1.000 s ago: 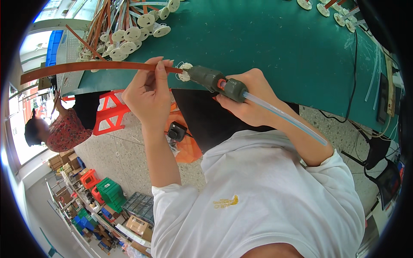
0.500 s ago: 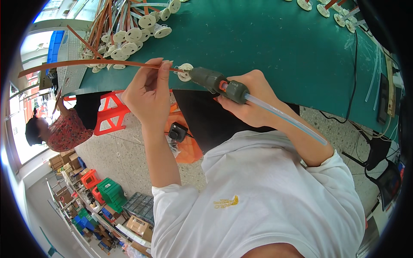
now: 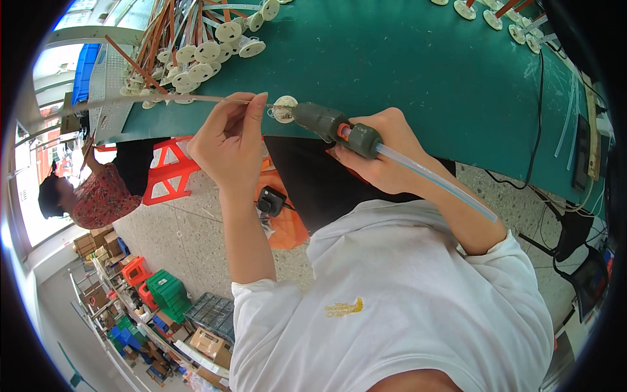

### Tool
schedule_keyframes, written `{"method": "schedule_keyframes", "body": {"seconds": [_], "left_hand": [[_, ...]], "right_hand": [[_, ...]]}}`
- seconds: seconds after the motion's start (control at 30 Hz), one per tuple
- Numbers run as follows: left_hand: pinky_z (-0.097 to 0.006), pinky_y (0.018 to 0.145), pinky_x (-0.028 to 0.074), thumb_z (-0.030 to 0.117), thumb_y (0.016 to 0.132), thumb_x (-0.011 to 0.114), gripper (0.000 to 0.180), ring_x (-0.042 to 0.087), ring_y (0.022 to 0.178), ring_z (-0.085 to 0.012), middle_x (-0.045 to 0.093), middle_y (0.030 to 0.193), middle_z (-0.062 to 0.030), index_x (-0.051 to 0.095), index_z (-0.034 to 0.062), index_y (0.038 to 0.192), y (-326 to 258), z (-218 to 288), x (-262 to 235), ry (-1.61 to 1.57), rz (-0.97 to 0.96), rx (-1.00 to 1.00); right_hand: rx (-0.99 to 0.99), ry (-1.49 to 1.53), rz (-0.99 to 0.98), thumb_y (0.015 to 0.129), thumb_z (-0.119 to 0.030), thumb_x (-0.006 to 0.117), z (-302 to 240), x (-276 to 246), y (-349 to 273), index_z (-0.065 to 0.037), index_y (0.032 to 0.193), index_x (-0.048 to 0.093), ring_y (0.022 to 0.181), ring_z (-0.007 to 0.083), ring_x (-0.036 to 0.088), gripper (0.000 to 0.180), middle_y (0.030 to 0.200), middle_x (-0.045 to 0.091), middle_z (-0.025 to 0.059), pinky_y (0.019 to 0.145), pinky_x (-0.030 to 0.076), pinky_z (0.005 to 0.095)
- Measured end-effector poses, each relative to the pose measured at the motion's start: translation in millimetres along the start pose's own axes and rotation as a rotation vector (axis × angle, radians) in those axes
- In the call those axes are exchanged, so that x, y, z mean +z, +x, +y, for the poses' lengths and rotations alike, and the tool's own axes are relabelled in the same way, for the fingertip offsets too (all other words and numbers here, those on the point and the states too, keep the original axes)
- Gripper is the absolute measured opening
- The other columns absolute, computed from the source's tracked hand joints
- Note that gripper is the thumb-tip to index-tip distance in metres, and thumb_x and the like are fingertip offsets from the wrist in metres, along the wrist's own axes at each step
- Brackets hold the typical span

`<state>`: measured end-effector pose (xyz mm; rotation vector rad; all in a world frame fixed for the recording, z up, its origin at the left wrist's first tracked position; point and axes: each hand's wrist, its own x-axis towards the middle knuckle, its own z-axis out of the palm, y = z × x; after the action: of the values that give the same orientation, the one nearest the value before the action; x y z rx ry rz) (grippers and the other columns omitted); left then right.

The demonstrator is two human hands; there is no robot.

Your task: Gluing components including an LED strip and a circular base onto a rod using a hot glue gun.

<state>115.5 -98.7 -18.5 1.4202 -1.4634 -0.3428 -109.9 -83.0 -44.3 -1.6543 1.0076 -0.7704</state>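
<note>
My left hand pinches a long thin strip between thumb and fingers, close to its right end. The strip stretches away to the left and looks pale and blurred toward its far end. A round cream disc is at the strip's right end, over the green table. My right hand is wrapped round a dark green glue gun, with a clear glue stick coming out of its back. The gun's nozzle is at the disc; whether it touches is hard to make out.
A heap of strips with cream discs lies at the back left of the green table; more discs are at the back right. A black cable runs down the right side. At left, another person is near a red stool.
The strip has turned in my left hand, so its broad orange-brown face now shows as a thin pale line. The disc and gun nozzle have shifted slightly right.
</note>
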Motion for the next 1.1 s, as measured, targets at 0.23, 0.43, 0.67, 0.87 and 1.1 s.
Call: {"method": "schedule_keyframes", "body": {"seconds": [0.23,0.43,0.67,0.87,1.1], "left_hand": [[-0.019,0.058,0.050,0.009,0.083,0.084,0.016,0.063,0.059,-0.0054,0.068,0.064,-0.0040,0.073,-0.0029,0.081,0,-1,0,0.073,0.021,0.066],[-0.019,0.058,0.051,0.009,0.082,0.084,0.017,0.063,0.058,-0.0060,0.069,0.064,-0.0043,0.073,-0.0028,0.080,1,2,2,0.133,0.031,0.089],[-0.020,0.058,0.052,0.009,0.082,0.084,0.016,0.064,0.058,-0.0066,0.070,0.065,-0.0044,0.073,-0.0018,0.079,3,6,5,0.193,0.041,0.149],[-0.020,0.057,0.052,0.010,0.082,0.085,0.016,0.064,0.056,-0.0064,0.070,0.063,-0.0043,0.073,-0.0007,0.079,3,10,10,0.219,0.061,0.168],[-0.018,0.055,0.049,0.012,0.082,0.085,0.019,0.063,0.054,-0.0060,0.069,0.062,-0.0040,0.072,-0.0012,0.077,4,-1,11,0.203,0.102,0.128]], "right_hand": [[-0.001,0.010,-0.007,0.078,-0.009,0.071,0,-1,-1,0.002,0.078,0.068,0.052,0.0224,0.060,0.011,0.062,0.064,0.0134,0.053,0.046,0.0329],[-0.017,-0.004,-0.012,0.078,-0.008,0.072,1,-1,-2,0.002,0.080,0.069,0.054,0.0226,0.061,0.011,0.063,0.064,0.0138,0.054,0.046,0.0328],[0.013,0.009,-0.024,0.078,-0.008,0.073,-1,-1,0,0.002,0.080,0.069,0.051,0.0233,0.059,0.011,0.061,0.062,0.0138,0.052,0.045,0.0335],[-0.062,-0.046,0.033,0.078,-0.009,0.073,3,2,0,0.001,0.080,0.070,0.050,0.0261,0.058,0.011,0.060,0.061,0.0146,0.051,0.044,0.0339],[-0.081,-0.070,0.062,0.077,-0.009,0.072,4,6,1,0.000,0.079,0.070,0.049,0.0272,0.056,0.010,0.059,0.060,0.0144,0.050,0.044,0.0347]]}}
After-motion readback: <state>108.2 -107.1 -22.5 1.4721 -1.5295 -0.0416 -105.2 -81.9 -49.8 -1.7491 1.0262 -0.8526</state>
